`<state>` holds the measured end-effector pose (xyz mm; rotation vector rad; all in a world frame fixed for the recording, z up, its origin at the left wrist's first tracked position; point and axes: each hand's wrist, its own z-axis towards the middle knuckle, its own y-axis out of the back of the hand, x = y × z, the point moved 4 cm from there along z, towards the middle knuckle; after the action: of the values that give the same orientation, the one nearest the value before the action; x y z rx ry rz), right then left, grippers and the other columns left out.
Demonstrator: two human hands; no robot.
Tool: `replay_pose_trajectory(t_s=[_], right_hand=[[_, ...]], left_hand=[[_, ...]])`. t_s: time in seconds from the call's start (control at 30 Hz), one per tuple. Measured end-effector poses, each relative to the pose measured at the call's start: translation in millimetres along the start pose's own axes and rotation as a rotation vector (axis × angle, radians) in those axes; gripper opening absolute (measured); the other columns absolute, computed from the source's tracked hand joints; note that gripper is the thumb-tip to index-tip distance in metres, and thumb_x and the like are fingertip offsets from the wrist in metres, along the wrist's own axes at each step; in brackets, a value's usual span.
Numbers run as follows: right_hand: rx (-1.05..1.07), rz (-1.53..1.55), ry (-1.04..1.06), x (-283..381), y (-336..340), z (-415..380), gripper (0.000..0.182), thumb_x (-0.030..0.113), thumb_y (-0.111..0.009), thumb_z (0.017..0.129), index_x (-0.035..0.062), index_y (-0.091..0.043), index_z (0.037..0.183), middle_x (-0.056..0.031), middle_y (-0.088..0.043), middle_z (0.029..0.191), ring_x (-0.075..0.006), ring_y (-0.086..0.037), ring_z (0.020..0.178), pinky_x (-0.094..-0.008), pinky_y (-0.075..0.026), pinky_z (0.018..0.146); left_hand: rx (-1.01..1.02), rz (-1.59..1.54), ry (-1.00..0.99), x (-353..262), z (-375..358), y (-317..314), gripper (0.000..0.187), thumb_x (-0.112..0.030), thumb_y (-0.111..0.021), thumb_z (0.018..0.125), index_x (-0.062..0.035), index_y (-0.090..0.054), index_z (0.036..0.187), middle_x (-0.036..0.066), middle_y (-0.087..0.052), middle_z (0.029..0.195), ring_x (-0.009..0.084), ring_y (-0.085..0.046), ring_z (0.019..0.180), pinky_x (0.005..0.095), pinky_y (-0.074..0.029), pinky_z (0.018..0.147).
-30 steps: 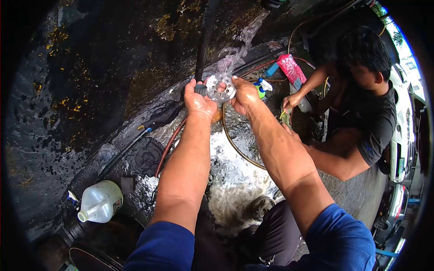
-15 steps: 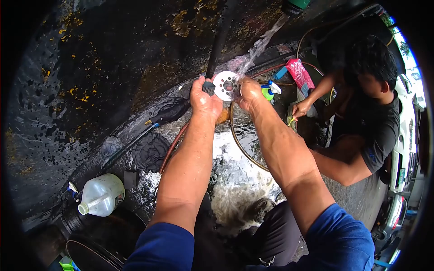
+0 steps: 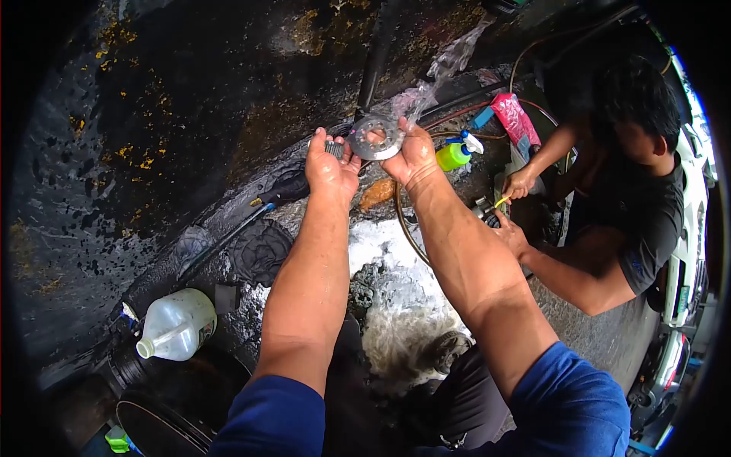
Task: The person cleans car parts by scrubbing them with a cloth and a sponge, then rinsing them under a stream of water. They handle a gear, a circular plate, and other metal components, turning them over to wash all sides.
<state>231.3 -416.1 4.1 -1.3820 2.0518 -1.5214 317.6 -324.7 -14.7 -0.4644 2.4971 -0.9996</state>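
Note:
In my left hand [image 3: 332, 171], palm up with the fingers curled, rests a small grey ridged cylinder [image 3: 333, 149] that looks like a splined gear. My right hand [image 3: 413, 160] grips the right edge of a flat metal disc [image 3: 391, 142] with a ring of holes around a larger centre hole. The disc is tilted, its left edge right at the fingertips of my left hand. A stream of water [image 3: 454, 61] falls from the upper right and passes close by the disc and my right fingers. Below the disc lies an orange-brown lump [image 3: 378, 194] on the wet ground.
A green spray bottle [image 3: 454, 156] and a pink packet [image 3: 515, 120] stand right of my hands. A crouching person [image 3: 647, 228] works with a yellow-handled tool there. At left are a translucent jug [image 3: 180, 324] and a dark crumpled cloth [image 3: 260, 255]. A hose [image 3: 407, 228] crosses the ground.
The disc has tilted from facing me with a bright white face to a grey, angled one, and shifted slightly left. Both hands moved a little left; my right hand turned its palm upward.

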Motion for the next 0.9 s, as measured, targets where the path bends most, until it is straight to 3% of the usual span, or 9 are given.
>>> replay_pose_trajectory(t_s=[0.07, 0.17, 0.23, 0.4, 0.57, 0.67, 0.73, 0.83, 0.9], right_hand=[[0.003, -0.134, 0.063, 3, -3, 1, 0.03, 0.019, -0.033, 0.098, -0.0049, -0.044, 0.11, -0.0246, -0.056, 0.1, -0.0364, -0.06, 0.089, -0.0494, -0.053, 0.083], [-0.04, -0.29, 0.059, 9, -5, -4, 0.022, 0.009, -0.038, 0.095, -0.0044, -0.044, 0.111, -0.0235, -0.056, 0.099, -0.0341, -0.062, 0.082, -0.0458, -0.057, 0.074], [-0.067, -0.484, 0.076, 17, -3, -10, 0.02, 0.002, -0.046, 0.091, -0.0021, -0.046, 0.11, -0.0183, -0.057, 0.096, -0.0265, -0.063, 0.072, -0.0383, -0.057, 0.064], [-0.062, -0.76, 0.135, 40, -11, -51, 0.018, 0.005, -0.051, 0.091, -0.0022, -0.052, 0.108, -0.0092, -0.06, 0.089, -0.017, -0.06, 0.066, -0.0298, -0.054, 0.06], [-0.205, -0.89, 0.135, 61, 19, -132, 0.028, 0.006, -0.049, 0.093, -0.0038, -0.048, 0.119, -0.008, -0.06, 0.095, -0.0139, -0.06, 0.074, -0.0269, -0.051, 0.065], [-0.237, -0.922, 0.053, 59, 66, -169, 0.027, 0.006, -0.05, 0.093, -0.0033, -0.049, 0.118, -0.0079, -0.06, 0.097, -0.0141, -0.06, 0.076, -0.0276, -0.051, 0.066], [-0.283, -0.946, -0.037, 52, 98, -190, 0.025, 0.007, -0.051, 0.093, -0.0038, -0.052, 0.116, -0.0065, -0.061, 0.092, -0.0137, -0.061, 0.074, -0.028, -0.052, 0.065], [-0.303, -0.99, -0.139, 39, 130, -216, 0.026, 0.007, -0.051, 0.093, -0.0045, -0.052, 0.117, -0.0066, -0.061, 0.092, -0.0134, -0.061, 0.074, -0.0286, -0.052, 0.064], [-0.294, -1.04, -0.202, 31, 139, -229, 0.027, 0.007, -0.051, 0.094, -0.0045, -0.052, 0.118, -0.0076, -0.062, 0.093, -0.0135, -0.061, 0.074, -0.0289, -0.052, 0.064]], left_hand=[[0.033, -0.059, 0.06, -1, 0, 10, 0.025, -0.037, -0.058, 0.089, -0.0128, -0.052, 0.085, 0.005, -0.056, 0.09, 0.019, -0.054, 0.082, 0.0319, -0.048, 0.068], [0.25, -0.048, 0.148, 1, 1, 17, 0.032, -0.04, -0.05, 0.093, -0.0087, -0.053, 0.089, 0.012, -0.056, 0.1, 0.0244, -0.056, 0.088, 0.0403, -0.051, 0.075], [0.223, -0.07, 0.192, 15, 5, 17, 0.031, -0.04, -0.048, 0.093, -0.0093, -0.053, 0.092, 0.013, -0.056, 0.101, 0.026, -0.055, 0.09, 0.0427, -0.05, 0.078], [0.174, -0.052, 0.288, 49, 18, 6, 0.027, -0.032, -0.041, 0.093, -0.0078, -0.052, 0.091, 0.016, -0.057, 0.103, 0.0312, -0.053, 0.097, 0.0505, -0.046, 0.084], [0.16, 0.061, 0.38, 80, 12, -31, 0.027, -0.032, -0.041, 0.093, -0.007, -0.049, 0.096, 0.013, -0.055, 0.083, 0.0235, -0.055, 0.065, 0.0337, -0.048, 0.057], [0.109, 0.064, 0.388, 92, 9, -47, 0.024, -0.03, -0.043, 0.092, -0.0068, -0.048, 0.096, 0.012, -0.053, 0.081, 0.0234, -0.054, 0.066, 0.034, -0.048, 0.06], [0.197, 0.016, 0.359, 97, 9, -49, 0.019, -0.021, -0.05, 0.089, -0.0079, -0.047, 0.103, 0.012, -0.052, 0.085, 0.0225, -0.053, 0.066, 0.0329, -0.048, 0.062], [0.286, 0.228, 0.131, 98, 11, -43, 0.036, -0.006, -0.059, 0.081, -0.0142, -0.045, 0.112, 0.009, -0.052, 0.096, 0.0207, -0.054, 0.067, 0.0312, -0.048, 0.062], [0.291, 0.332, 0.123, 94, 6, -39, 0.034, -0.006, -0.06, 0.081, -0.0133, -0.045, 0.111, 0.009, -0.052, 0.095, 0.0201, -0.054, 0.065, 0.0303, -0.048, 0.06]])
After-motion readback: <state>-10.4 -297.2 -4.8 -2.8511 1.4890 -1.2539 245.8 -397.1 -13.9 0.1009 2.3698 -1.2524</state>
